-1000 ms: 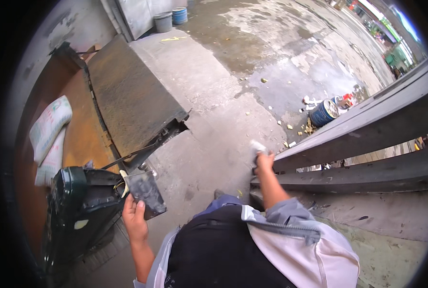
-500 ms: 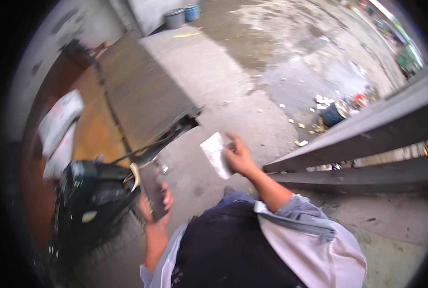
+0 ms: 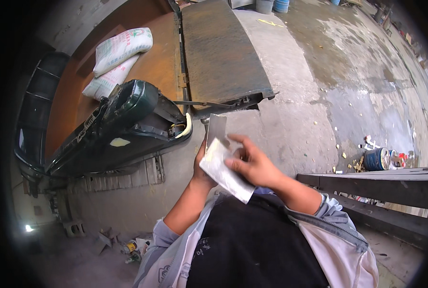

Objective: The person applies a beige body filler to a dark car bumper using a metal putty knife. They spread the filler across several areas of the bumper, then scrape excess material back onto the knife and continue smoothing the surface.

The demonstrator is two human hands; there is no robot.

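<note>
Brought together since half a second ago, when they were well apart, the silvery metal sheet (image 3: 226,174) and the grey plate (image 3: 217,127) now overlap in front of the person's chest. Pale yellow smears mark the sheet's upper end, which hides the plate's lower part; whether the two touch cannot be told. Just left of them, a curved pale yellow piece (image 3: 188,126) sits at the end of a dark green vehicle panel (image 3: 142,103), which bears a pale yellow patch (image 3: 120,142). Beyond the panel, two white sacks (image 3: 124,52) lie stacked on a rust-coloured bed (image 3: 160,41), beside a brown hinged flap (image 3: 223,45). Dark beams (image 3: 381,191) bar the right side, with a blue bucket (image 3: 377,159) and scattered scraps past them; more litter (image 3: 136,247) lies on the floor at lower left.

Gripping the sheet, the right hand (image 3: 256,168) presses its thumb on the near face, its index finger stretched out clear of the edge. Closed on the plate from the left, the left hand (image 3: 202,165) is partly covered by the sheet. Green and red printing runs across the sacks, raised lettering along the panel, and small pale characters on the black shirt (image 3: 252,240).
</note>
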